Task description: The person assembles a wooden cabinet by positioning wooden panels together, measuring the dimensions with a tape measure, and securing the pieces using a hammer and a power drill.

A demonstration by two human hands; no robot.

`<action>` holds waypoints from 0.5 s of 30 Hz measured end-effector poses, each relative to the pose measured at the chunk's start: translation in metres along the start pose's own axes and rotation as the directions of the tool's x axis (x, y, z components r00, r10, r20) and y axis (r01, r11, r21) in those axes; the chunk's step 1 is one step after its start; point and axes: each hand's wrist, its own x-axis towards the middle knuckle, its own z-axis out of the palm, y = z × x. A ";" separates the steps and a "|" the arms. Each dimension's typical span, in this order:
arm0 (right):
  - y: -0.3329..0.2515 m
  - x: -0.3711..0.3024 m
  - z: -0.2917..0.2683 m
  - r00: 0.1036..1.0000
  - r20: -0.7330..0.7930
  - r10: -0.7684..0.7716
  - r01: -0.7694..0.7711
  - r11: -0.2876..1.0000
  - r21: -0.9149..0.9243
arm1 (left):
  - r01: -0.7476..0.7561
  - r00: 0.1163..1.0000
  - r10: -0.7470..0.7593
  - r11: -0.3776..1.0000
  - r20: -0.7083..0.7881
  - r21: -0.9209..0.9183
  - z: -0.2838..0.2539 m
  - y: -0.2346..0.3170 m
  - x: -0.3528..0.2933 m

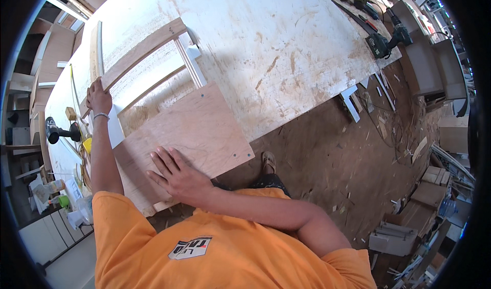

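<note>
A wooden frame (143,50) lies on the worktable, with a reddish-brown strip along its far side and pale rails inside. A plywood panel (204,123) covers the near part of the frame, and small dark dots show near its right-hand corners. At the frame's far left corner, my left hand (99,98) curls its fingers over the strip's end. My right hand (180,175) rests flat on the panel near its front edge, fingers spread, holding nothing. The underside of the panel is hidden.
The white, stained worktable (266,43) carries a cordless drill (393,36) at the far right and another drill (62,130) at the left. A long wooden strip (96,49) lies beyond my left hand. Offcuts and debris litter the brown floor (327,161).
</note>
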 end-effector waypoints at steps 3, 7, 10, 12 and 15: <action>-0.002 0.002 -0.002 1.000 0.021 -0.005 0.006 0.999 -0.032 | 0.009 1.000 -0.009 1.000 -0.002 0.005 0.002 -0.008 0.000; 0.004 0.005 -0.002 1.000 0.016 0.003 -0.003 0.999 -0.035 | 0.029 0.999 -0.030 0.999 0.012 0.030 -0.002 0.010 0.001; 0.005 0.007 -0.002 1.000 0.013 0.006 -0.005 0.999 -0.037 | 0.030 0.999 -0.030 1.000 0.012 -0.001 -0.002 0.009 0.004; 0.004 0.007 0.000 1.000 0.005 0.010 -0.009 0.999 -0.032 | 0.030 1.000 -0.030 0.999 0.007 -0.014 0.001 0.004 0.006; 0.006 0.010 -0.002 1.000 -0.001 -0.004 0.004 1.000 -0.029 | 0.004 1.000 -0.004 0.999 -0.005 -0.045 0.003 -0.002 0.010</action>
